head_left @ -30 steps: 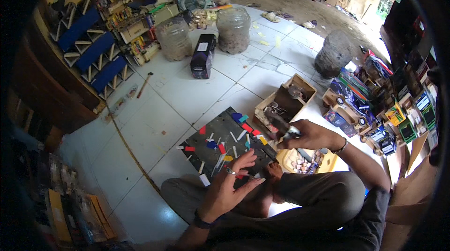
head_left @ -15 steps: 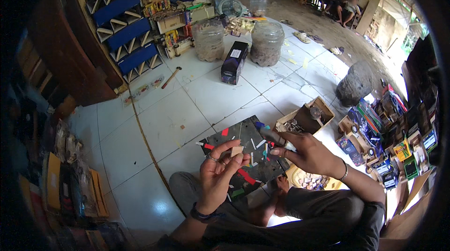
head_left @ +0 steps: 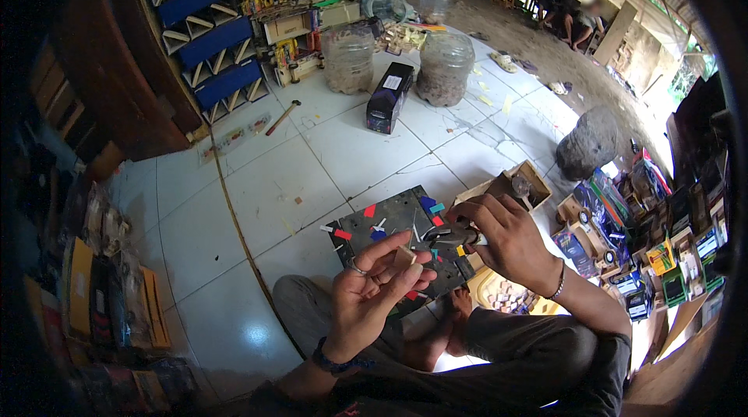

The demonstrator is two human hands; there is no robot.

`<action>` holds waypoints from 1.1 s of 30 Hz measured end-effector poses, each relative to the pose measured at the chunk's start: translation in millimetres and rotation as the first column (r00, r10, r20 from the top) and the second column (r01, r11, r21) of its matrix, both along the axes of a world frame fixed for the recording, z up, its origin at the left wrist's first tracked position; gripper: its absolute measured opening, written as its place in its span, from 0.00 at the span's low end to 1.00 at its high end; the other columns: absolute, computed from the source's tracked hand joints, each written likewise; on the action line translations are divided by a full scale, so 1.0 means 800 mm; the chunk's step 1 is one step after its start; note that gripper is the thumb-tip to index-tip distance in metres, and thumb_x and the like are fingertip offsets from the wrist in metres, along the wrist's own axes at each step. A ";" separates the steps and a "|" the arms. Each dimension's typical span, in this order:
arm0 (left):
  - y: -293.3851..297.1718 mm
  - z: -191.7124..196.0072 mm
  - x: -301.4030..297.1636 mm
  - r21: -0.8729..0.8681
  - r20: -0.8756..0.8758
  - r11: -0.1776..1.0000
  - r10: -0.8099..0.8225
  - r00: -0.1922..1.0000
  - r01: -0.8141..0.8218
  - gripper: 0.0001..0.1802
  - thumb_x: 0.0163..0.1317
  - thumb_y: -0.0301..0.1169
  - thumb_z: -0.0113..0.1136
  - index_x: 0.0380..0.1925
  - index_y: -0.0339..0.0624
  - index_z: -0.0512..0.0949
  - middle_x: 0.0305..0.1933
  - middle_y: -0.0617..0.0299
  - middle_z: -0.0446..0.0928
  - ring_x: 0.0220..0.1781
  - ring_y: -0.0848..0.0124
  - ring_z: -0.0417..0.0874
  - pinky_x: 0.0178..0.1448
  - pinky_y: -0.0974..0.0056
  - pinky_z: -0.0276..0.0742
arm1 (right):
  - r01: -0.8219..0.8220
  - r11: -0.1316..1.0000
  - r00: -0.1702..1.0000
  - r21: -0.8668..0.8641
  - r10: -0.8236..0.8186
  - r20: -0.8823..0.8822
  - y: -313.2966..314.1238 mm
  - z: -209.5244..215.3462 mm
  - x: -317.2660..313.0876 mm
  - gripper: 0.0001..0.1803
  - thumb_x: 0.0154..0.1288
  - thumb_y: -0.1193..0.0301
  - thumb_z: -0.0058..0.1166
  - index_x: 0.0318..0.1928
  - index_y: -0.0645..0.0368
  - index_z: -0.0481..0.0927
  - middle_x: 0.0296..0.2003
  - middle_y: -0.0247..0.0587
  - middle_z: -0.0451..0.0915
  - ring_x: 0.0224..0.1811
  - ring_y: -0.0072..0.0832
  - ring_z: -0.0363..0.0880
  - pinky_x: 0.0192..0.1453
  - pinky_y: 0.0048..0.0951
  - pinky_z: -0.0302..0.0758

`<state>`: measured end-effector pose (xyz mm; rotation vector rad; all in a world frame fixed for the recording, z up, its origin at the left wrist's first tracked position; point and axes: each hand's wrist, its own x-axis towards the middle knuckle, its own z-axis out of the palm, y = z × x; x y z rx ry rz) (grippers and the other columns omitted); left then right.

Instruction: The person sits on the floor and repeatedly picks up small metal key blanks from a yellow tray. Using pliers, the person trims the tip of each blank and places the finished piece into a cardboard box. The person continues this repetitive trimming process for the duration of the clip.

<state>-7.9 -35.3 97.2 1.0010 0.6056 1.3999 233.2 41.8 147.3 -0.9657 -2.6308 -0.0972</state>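
Between the thumb and fingers of my left hand point(head_left: 368, 286) is a small pale wooden block point(head_left: 404, 259). A thin wire or stick point(head_left: 413, 224) rises from the block; how it is fixed there I cannot make out. My right hand point(head_left: 518, 249) is wrapped round a pair of metal pliers point(head_left: 446, 238), whose jaws point left at the thin piece, close to it. Whether the jaws touch it is unclear. Below both hands lies a dark board point(head_left: 393, 204) scattered with red, blue and white scraps.
Right of the board stand a wooden box point(head_left: 532, 175) with a hammer-like tool and a yellow tub point(head_left: 487, 292) of small blocks. Wooden toy vehicles point(head_left: 662, 261) crowd the far right. Ahead are a dark carton point(head_left: 389, 98), two filled plastic jars point(head_left: 444, 70), a hammer point(head_left: 282, 118) and a stone point(head_left: 586, 144).
My right hand has brought the pliers down and left toward the block, and they show more clearly. The block in my left hand has tilted. The view has shifted slightly.
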 end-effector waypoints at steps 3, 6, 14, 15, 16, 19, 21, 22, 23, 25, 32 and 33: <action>-0.004 0.005 0.003 -0.002 0.024 1.000 -0.007 1.000 0.007 0.24 0.75 0.20 0.59 0.67 0.31 0.67 0.58 0.45 0.82 0.60 0.62 0.86 0.66 0.60 0.84 | -0.003 1.000 1.000 0.021 0.003 0.008 -0.001 0.000 -0.001 0.33 0.58 0.64 0.65 0.64 0.60 0.74 0.48 0.43 0.78 0.51 0.40 0.80 0.58 0.41 0.76; -0.006 0.003 0.006 0.060 -0.023 0.998 -0.010 1.000 0.012 0.23 0.74 0.18 0.58 0.66 0.29 0.66 0.60 0.43 0.81 0.62 0.60 0.86 0.67 0.60 0.83 | -0.002 1.000 0.999 0.026 0.001 0.032 -0.003 -0.003 0.001 0.32 0.59 0.62 0.64 0.63 0.60 0.74 0.49 0.43 0.77 0.51 0.39 0.80 0.58 0.41 0.75; -0.004 -0.006 0.007 0.139 -0.065 0.990 0.027 0.998 -0.018 0.20 0.76 0.20 0.56 0.64 0.34 0.67 0.59 0.42 0.81 0.61 0.56 0.86 0.66 0.54 0.85 | -0.023 0.999 0.999 0.022 0.022 0.049 0.000 -0.011 0.002 0.28 0.59 0.62 0.62 0.58 0.60 0.74 0.49 0.42 0.77 0.51 0.39 0.79 0.58 0.40 0.75; -0.004 -0.007 0.007 0.140 -0.088 0.990 0.031 0.996 -0.018 0.20 0.75 0.19 0.56 0.64 0.34 0.67 0.59 0.43 0.81 0.61 0.56 0.86 0.66 0.54 0.84 | -0.026 0.999 0.999 0.022 0.025 0.043 0.000 -0.011 0.002 0.28 0.59 0.62 0.62 0.59 0.60 0.74 0.49 0.43 0.77 0.51 0.40 0.79 0.59 0.40 0.75; -0.004 -0.007 0.007 0.137 -0.092 0.990 0.031 0.995 -0.018 0.20 0.75 0.19 0.56 0.64 0.33 0.67 0.59 0.43 0.81 0.61 0.57 0.86 0.67 0.53 0.84 | -0.029 0.999 0.999 0.023 0.029 0.038 0.000 -0.011 0.002 0.29 0.59 0.62 0.62 0.59 0.60 0.74 0.49 0.43 0.77 0.50 0.40 0.79 0.59 0.40 0.75; -0.002 -0.011 0.007 0.150 -0.051 0.989 0.009 0.999 -0.002 0.21 0.74 0.17 0.57 0.64 0.28 0.66 0.60 0.41 0.80 0.63 0.57 0.85 0.68 0.57 0.83 | -0.034 0.998 0.999 0.044 0.032 0.039 0.001 -0.013 0.002 0.29 0.59 0.62 0.62 0.59 0.60 0.74 0.49 0.43 0.77 0.50 0.40 0.78 0.59 0.41 0.75; -0.001 -0.014 0.007 0.159 -0.026 0.987 -0.004 1.000 0.008 0.22 0.74 0.16 0.57 0.65 0.25 0.66 0.60 0.41 0.79 0.64 0.58 0.85 0.69 0.59 0.82 | -0.034 0.998 0.999 0.050 0.032 0.044 0.002 -0.014 0.002 0.29 0.59 0.62 0.62 0.59 0.60 0.74 0.49 0.43 0.77 0.50 0.40 0.78 0.59 0.41 0.75; -0.001 -0.015 0.007 0.161 -0.023 0.987 -0.004 1.000 0.008 0.22 0.74 0.16 0.57 0.65 0.25 0.66 0.61 0.40 0.79 0.63 0.58 0.85 0.69 0.59 0.82 | -0.035 0.998 0.998 0.046 0.033 0.047 0.002 -0.014 0.003 0.29 0.59 0.62 0.62 0.59 0.60 0.74 0.49 0.43 0.77 0.50 0.40 0.78 0.59 0.41 0.75; 0.000 -0.016 0.007 0.164 -0.009 0.986 -0.006 1.000 0.007 0.22 0.74 0.16 0.57 0.64 0.25 0.66 0.61 0.40 0.79 0.63 0.58 0.85 0.69 0.59 0.82 | -0.036 0.998 0.998 0.043 0.034 0.050 0.002 -0.014 0.003 0.29 0.59 0.62 0.62 0.60 0.60 0.74 0.49 0.43 0.77 0.50 0.40 0.79 0.58 0.40 0.75; 0.000 -0.017 0.007 0.167 -0.026 0.986 -0.004 1.000 0.009 0.22 0.74 0.16 0.57 0.65 0.25 0.66 0.61 0.40 0.79 0.64 0.58 0.85 0.69 0.59 0.82 | -0.028 0.999 0.998 0.040 0.026 0.057 0.001 -0.013 0.004 0.29 0.59 0.63 0.62 0.60 0.60 0.74 0.49 0.43 0.77 0.50 0.40 0.79 0.58 0.40 0.75; 0.000 -0.015 0.004 0.156 -0.033 0.988 -0.006 0.999 0.011 0.22 0.74 0.17 0.57 0.65 0.26 0.66 0.61 0.40 0.79 0.64 0.57 0.84 0.70 0.58 0.81 | -0.025 0.999 0.998 0.023 0.024 0.057 0.001 -0.012 0.003 0.28 0.60 0.63 0.62 0.60 0.60 0.74 0.48 0.43 0.77 0.48 0.41 0.79 0.57 0.40 0.76; 0.000 -0.015 0.005 0.157 -0.040 0.987 -0.008 0.999 0.014 0.22 0.74 0.17 0.57 0.65 0.27 0.66 0.61 0.40 0.79 0.64 0.58 0.84 0.70 0.58 0.81 | -0.028 0.999 0.998 0.026 0.027 0.050 0.001 -0.012 0.003 0.28 0.60 0.62 0.62 0.59 0.60 0.74 0.48 0.43 0.77 0.48 0.41 0.79 0.56 0.40 0.76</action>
